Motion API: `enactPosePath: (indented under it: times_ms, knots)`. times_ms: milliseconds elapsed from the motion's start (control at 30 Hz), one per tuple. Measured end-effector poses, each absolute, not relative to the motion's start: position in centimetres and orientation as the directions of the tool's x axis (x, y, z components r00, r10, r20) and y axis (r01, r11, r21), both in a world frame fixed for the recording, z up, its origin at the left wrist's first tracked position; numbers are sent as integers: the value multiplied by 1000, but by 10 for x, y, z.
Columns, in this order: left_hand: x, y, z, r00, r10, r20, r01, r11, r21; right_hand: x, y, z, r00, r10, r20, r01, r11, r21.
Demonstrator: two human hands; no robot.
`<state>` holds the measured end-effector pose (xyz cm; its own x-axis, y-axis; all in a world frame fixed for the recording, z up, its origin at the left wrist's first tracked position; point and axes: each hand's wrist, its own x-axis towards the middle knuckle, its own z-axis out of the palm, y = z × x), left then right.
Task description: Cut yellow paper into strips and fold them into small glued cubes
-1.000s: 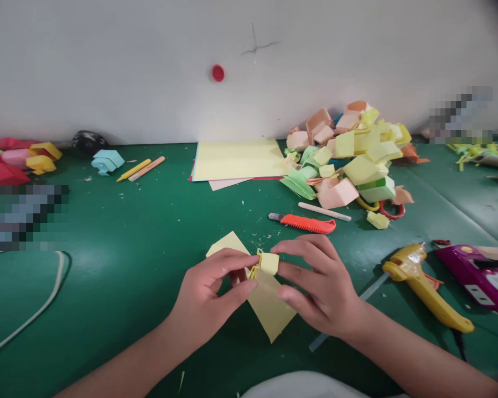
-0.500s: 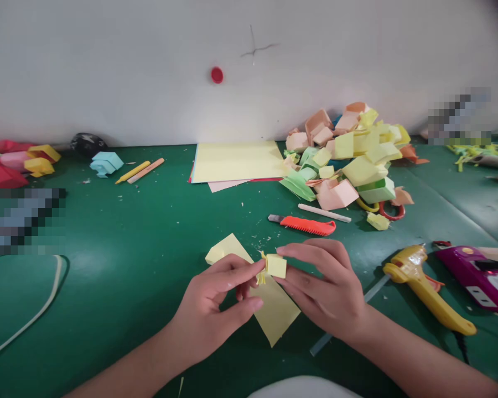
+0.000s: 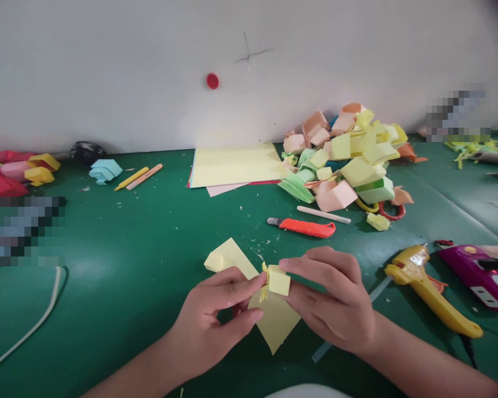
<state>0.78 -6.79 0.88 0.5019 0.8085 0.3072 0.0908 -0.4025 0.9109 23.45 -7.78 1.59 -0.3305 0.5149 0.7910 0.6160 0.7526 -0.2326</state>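
Note:
Between my two hands is a small yellow folded-paper piece (image 3: 279, 280), boxlike, with a fringe of thin paper strips (image 3: 264, 294) on its left side. My left hand (image 3: 219, 304) pinches the fringed side with its fingertips. On the right, my right hand (image 3: 332, 296) grips the boxy part between fingers and thumb; some of that grip is hidden behind the paper. Under the hands lies a pale yellow paper sheet (image 3: 274, 331) on the green table. A yellow folded bit (image 3: 214, 262) rests at its upper left end.
An orange utility knife (image 3: 307, 227) and a pale stick (image 3: 323, 214) lie beyond my hands. Folded paper pieces (image 3: 342, 149) are heaped at the back right, beside stacked paper (image 3: 234, 166). A yellow glue gun (image 3: 431, 284) and a purple power strip (image 3: 477, 271) sit at right.
Both hands and the paper piece appear slightly lower and further right in the view, which has also shifted a little. The hold on the piece looks the same.

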Motion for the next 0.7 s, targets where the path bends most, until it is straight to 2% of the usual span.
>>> enactPosePath:
  times_ms: [233,533,700]
  knots:
    - [8,-67,11,512,780,359,110,-474,873,235,-78,13,-271,538,798,527,777,-344]
    - [8,-65,13,517,765,384,135,-516,846,235,-77,11,-301,514,803,542,785,-299]
    - [8,-66,14,523,768,371,151,-511,846,237,-78,10,-268,569,778,547,754,-363]
